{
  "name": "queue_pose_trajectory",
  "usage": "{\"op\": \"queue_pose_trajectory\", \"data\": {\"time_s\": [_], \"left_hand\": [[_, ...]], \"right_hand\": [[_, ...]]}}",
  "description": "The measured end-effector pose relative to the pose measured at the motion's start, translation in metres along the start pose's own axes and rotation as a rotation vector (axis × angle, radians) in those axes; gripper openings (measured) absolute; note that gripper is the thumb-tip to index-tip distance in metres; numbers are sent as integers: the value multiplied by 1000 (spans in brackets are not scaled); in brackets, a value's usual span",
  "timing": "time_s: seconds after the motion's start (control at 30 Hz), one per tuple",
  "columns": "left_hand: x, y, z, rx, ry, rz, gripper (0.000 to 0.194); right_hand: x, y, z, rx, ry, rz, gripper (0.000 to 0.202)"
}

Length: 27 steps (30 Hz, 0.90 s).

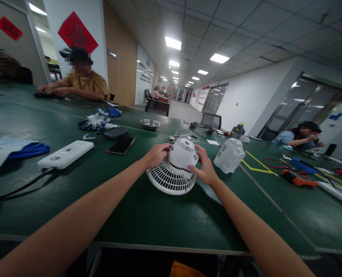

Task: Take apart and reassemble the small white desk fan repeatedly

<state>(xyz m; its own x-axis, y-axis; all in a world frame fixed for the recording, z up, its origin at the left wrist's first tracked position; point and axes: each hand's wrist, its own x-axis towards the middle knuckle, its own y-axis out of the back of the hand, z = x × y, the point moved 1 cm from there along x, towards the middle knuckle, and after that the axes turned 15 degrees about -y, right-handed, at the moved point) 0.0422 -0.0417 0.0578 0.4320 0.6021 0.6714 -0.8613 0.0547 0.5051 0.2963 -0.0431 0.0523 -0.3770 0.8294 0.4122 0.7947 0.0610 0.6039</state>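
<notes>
A white fan head stands in front of me on the green table, its slotted grille (171, 182) tilted down and its rounded motor housing (182, 152) on top. My left hand (158, 154) grips the left side of the housing, fingertips curled behind it. On the other side, my right hand (204, 167) clasps the housing, thumb on the near face and fingers at the back. A dark seam runs between housing and grille. Just right of my right hand sits a white boxy plastic part (230, 156) with slots. A white cable (185, 134) lies behind the fan head.
To the left are a white power bank (66, 154), a phone (121, 146), work gloves (13, 150) and a metal bowl (150, 124). An orange-and-black meter (299, 179) lies at right, near yellow tape marks (259, 165). Other people (82, 82) sit around the table.
</notes>
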Motion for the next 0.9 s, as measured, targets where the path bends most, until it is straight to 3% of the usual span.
{"op": "queue_pose_trajectory", "data": {"time_s": [0.17,0.4,0.63,0.9], "left_hand": [[-3,4,14,-58,-42,-70,38],[-1,-1,11,44,-17,-183,64],[2,0,6,211,4,-216,56],[3,3,14,146,34,-290,63]], "right_hand": [[0,2,-4,-68,15,-41,83],[0,3,-5,-95,20,-83,82],[-1,4,-11,-190,-3,-47,87],[-1,1,-20,-144,-31,-58,92]]}}
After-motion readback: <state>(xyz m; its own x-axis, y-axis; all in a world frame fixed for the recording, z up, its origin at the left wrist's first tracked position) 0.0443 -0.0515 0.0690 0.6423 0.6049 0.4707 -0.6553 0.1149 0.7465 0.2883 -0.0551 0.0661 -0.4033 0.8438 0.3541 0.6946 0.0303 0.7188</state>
